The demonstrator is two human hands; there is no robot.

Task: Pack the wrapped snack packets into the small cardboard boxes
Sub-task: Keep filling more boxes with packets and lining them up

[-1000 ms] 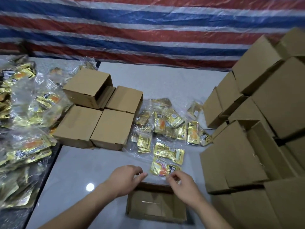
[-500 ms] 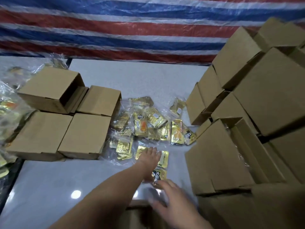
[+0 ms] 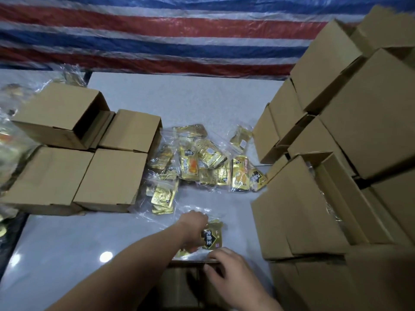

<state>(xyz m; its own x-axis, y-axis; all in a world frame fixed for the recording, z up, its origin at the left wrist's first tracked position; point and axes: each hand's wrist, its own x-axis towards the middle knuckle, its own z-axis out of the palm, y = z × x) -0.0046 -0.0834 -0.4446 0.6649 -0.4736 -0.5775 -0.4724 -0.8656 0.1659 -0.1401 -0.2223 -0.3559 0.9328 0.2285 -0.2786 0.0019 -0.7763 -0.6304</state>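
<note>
Bare strip of pale grey tabletop (image 3: 74, 248) runs front-left, w/ more bare top at back centre. Left: four closed small brown cardboard boxes (image 3: 89, 151) in a block. Right: tall stack of brown cardboard boxes (image 3: 336, 171) walls off that side. Between them, pile of gold foil snack packets in clear bags (image 3: 197, 167) fills the centre gap.

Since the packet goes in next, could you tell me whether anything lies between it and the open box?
Nothing visible does. The left hand holds the gold packet just beyond the open box near the bottom edge; the right hand rests on the box's far rim, beside the path.
</note>
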